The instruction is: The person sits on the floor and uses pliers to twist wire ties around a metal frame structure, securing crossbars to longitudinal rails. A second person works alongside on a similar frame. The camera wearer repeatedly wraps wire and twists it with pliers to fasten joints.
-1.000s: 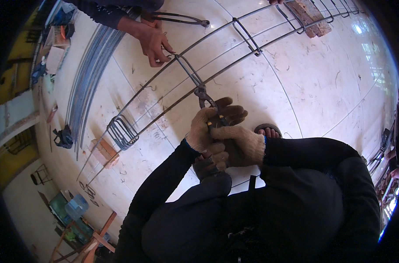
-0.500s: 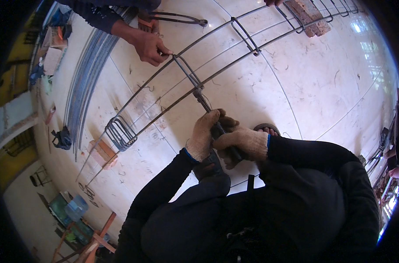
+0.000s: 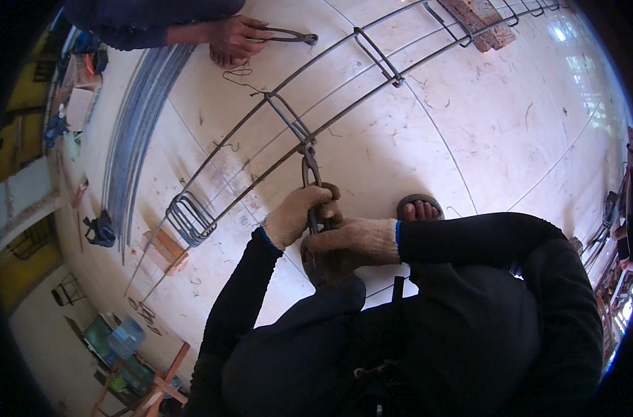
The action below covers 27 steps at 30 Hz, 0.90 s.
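Observation:
Both my hands wear beige knit gloves with blue cuffs. My left hand (image 3: 299, 212) and my right hand (image 3: 358, 242) are closed around the handles of dark metal pincers (image 3: 311, 167). Their jaws meet the near corner of a steel stirrup (image 3: 289, 117) on a long rebar frame (image 3: 254, 186). At that stirrup's far corner, a thin tie wire (image 3: 241, 78) sticks up in a loose loop. Across the frame, a co-worker's hand (image 3: 236, 36) grips a second pair of pincers (image 3: 292, 35).
Bricks (image 3: 165, 251) prop the frame's near-left end, and a wood or brick block (image 3: 480, 24) supports it at upper right. Bunched stirrups (image 3: 190, 219) hang on the left end. Long steel bars (image 3: 139, 139) lie at left. A sandalled foot (image 3: 421, 207) rests beside my right arm.
The co-worker's hand has left the stirrup's far corner and taken hold of the pincers lying behind it; a wire loop stays there. My hands and pincers have turned more upright and shifted left.

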{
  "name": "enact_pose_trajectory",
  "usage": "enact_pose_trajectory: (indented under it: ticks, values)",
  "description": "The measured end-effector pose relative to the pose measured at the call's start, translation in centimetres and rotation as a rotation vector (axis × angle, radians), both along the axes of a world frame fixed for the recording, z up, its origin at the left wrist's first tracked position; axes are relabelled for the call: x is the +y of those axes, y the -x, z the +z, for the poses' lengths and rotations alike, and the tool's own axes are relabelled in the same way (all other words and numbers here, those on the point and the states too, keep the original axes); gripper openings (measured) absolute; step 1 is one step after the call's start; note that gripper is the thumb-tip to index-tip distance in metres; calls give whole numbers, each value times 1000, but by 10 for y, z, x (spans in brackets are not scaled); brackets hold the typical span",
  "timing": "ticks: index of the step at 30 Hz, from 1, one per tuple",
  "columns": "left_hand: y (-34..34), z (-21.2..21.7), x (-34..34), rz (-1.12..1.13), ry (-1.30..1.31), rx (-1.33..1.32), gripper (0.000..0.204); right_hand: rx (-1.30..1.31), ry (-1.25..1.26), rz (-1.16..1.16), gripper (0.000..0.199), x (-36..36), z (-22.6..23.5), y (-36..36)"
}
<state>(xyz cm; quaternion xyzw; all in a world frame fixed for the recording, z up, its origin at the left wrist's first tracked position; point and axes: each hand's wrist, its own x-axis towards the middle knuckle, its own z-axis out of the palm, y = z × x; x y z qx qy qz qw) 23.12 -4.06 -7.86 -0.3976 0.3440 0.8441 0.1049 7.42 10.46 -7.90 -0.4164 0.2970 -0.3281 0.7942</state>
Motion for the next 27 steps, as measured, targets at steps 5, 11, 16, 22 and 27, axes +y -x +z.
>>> enact_pose_trajectory:
  ticks: [5,11,16,22,27]
  values:
    - [3,6,5,32,84,-52,36,1,-157,-63,37,-7,9,-3]
    - [7,-11,8,179,-108,41,34,-243,-560,-163,30,2,-10,-11]
    - [10,-7,9,350,-474,347,27,-799,-881,-249,39,2,-23,-29]
    - [8,-23,16,342,-543,412,29,-1089,-776,-408,39,16,-88,-81]
    - [31,-7,25,333,-202,-12,39,-16,-720,-355,30,-14,6,-15]
